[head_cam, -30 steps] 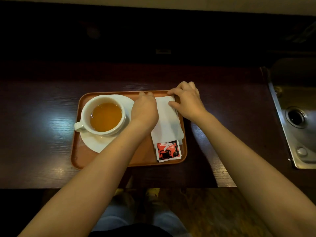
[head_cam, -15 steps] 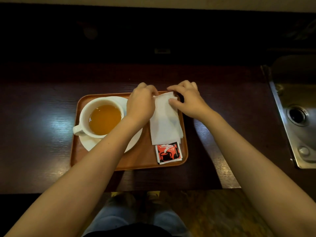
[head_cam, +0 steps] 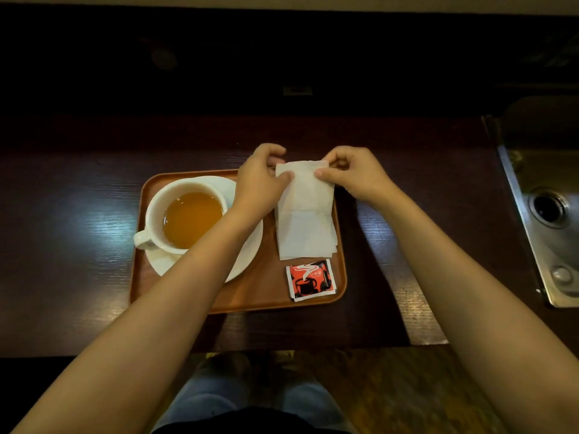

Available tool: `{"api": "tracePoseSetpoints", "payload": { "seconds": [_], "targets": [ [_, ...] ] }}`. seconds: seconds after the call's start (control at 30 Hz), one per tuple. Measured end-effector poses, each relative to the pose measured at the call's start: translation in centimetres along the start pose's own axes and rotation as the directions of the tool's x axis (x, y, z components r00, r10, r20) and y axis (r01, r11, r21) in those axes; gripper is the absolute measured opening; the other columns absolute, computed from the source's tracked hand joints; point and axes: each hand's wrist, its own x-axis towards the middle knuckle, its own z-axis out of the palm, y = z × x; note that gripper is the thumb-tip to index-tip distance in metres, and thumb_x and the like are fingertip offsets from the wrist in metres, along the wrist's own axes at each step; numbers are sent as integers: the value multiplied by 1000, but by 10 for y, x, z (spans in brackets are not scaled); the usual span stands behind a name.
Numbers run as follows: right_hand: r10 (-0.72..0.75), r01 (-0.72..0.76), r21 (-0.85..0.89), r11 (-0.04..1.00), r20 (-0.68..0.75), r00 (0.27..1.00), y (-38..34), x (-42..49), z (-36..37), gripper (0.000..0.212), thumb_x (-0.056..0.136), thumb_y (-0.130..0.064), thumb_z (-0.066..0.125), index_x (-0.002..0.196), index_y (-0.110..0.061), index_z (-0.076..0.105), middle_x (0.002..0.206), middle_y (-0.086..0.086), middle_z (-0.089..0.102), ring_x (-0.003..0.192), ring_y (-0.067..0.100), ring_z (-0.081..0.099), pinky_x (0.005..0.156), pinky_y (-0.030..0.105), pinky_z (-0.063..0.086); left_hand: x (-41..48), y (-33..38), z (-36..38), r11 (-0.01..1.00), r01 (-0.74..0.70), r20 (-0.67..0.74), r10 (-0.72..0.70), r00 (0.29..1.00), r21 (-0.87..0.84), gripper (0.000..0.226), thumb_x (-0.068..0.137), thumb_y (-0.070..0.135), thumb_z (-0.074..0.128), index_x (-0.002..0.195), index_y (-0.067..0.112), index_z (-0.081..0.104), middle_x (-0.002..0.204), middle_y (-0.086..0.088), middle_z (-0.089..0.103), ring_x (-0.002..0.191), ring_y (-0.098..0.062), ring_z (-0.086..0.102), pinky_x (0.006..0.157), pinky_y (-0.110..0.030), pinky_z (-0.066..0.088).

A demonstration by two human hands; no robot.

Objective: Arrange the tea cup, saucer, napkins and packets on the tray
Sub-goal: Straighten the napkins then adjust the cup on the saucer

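An orange-brown tray lies on the dark wooden counter. On its left half a white tea cup full of amber tea stands on a white saucer. On the right half lie white napkins, and below them red-and-black packets. My left hand pinches the top left corner of the upper napkin, and my right hand pinches its top right corner. The napkin's far edge is lifted off the tray. My left forearm crosses over the saucer.
A steel sink with a drain is set into the counter at the right. The counter's front edge runs just below the tray, with my legs and a wooden floor beneath it. Behind the counter it is dark.
Both hands have moved from pressing on the napkins to pinching the top corners, and the upper napkin's far edge has come up. The cup, saucer and packets stayed in place.
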Motion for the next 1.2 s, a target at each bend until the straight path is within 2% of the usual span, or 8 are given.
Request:
{"api": "tracePoseSetpoints", "payload": {
  "seconds": [0.1, 0.23, 0.5, 0.63, 0.77, 0.93, 1.1, 1.2],
  "targets": [
    [9, -9, -12, 1000, -34, 999, 2, 4, -1, 8, 80, -16, 67, 81, -9, 64, 78, 12, 65, 75, 22, 62, 73, 37, 52, -2, -3, 3, 991, 131, 94, -129, 987, -16, 55, 80, 15, 68, 128, 18, 43, 97, 10, 53, 81, -7, 52, 51, -8, 40],
    [10, -10, 6, 1000, -30, 1000, 2, 6, -1, 13, 82, -18, 65, 83, -5, 66, 76, 11, 65, 69, 16, 59, 62, 24, 48, -3, -8, 4, 984, 178, 68, -177, 982, -13, 51, 81, 13, 67, 127, 19, 45, 77, 15, 51, 68, -3, 51, 53, -11, 38],
    [30, -30, 7, 1000, 51, 998, 5, 3, -11, 20, 82, -15, 64, 101, -8, 62, 87, 4, 64, 76, 10, 60, 61, 18, 48, -4, 0, 3, 988, 145, 55, -147, 988, 48, 39, 83, 17, 65, 120, 15, 52, 105, -2, 61, 86, -14, 54, 74, -26, 46],
    [14, -13, -8, 1000, 28, 1000, 2, 4, -11, 8, 83, -14, 64, 85, -6, 61, 75, 10, 61, 65, 11, 56, 58, 17, 46, -6, 3, 4, 990, 126, 44, -129, 991, 69, 37, 83, 18, 64, 119, 13, 54, 108, -8, 64, 89, -17, 55, 76, -28, 45],
    [-14, 14, -27, 1000, 11, 1000, 1, 7, -10, 15, 86, -19, 61, 74, -9, 60, 60, 2, 56, 47, -1, 52, 49, 10, 40, -8, 5, 4, 988, 111, 38, -115, 993, 107, 38, 84, 18, 63, 121, 13, 53, 111, -9, 63, 94, -20, 56, 77, -29, 45],
    [-40, 40, -112, 993, 5, 999, 4, 10, -6, 18, 85, -25, 61, 73, -12, 62, 62, 1, 60, 56, 7, 57, 61, 22, 47, -15, 6, 3, 984, 117, 21, -121, 992, 132, 46, 87, 22, 60, 130, 14, 44, 124, -9, 59, 108, -25, 57, 81, -28, 46],
    [-76, 62, -267, 962, -41, 996, 7, 10, 6, 17, 83, -32, 62, 73, -18, 62, 74, 7, 64, 71, 19, 59, 65, 34, 46, -48, 2, 8, 917, -86, -121, 144, 982, 389, 54, 85, 17, 61, 134, 15, 38, 135, -10, 48, 122, -26, 46, 95, -35, 43],
    [-115, 98, -348, 932, -28, 993, 8, 11, 11, 18, 82, -32, 62, 73, -16, 63, 75, 1, 61, 71, 16, 55, 66, 35, 42, -62, -6, 17, 844, -243, 55, 247, 967, 479, 40, 88, 13, 55, 128, 13, 49, 137, -11, 48, 128, -26, 40, 104, -36, 34]
  ]
}}
